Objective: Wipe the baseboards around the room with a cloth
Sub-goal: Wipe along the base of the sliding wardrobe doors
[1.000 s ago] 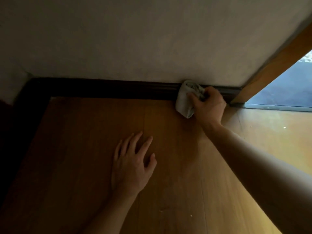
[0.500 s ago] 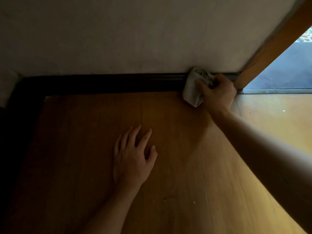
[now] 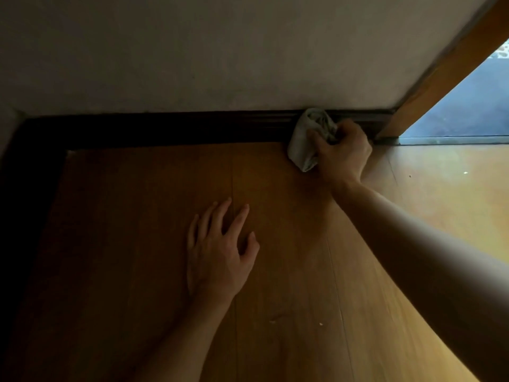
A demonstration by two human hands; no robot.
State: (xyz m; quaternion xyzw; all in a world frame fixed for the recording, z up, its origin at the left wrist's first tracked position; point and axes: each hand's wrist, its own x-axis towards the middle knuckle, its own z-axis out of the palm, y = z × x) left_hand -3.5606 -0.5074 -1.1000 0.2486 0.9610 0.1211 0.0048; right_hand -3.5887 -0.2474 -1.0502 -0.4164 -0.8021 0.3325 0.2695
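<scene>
Head view — cloth [image 3: 305, 139] against the dark baseboard [image 3: 192, 128].
Right hand [image 3: 343, 151] grips the bunched cloth near the door frame [image 3: 440, 75]; left hand [image 3: 217, 257] lies flat, fingers spread, on the floor [image 3: 289, 271] — the left corner is lost in shadow.

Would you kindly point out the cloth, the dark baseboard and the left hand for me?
cloth [image 3: 301, 150]: head view, pale lower fold.
dark baseboard [image 3: 192, 129]: head view, front face left of cloth.
left hand [image 3: 217, 260]: head view, back of the hand.
</scene>
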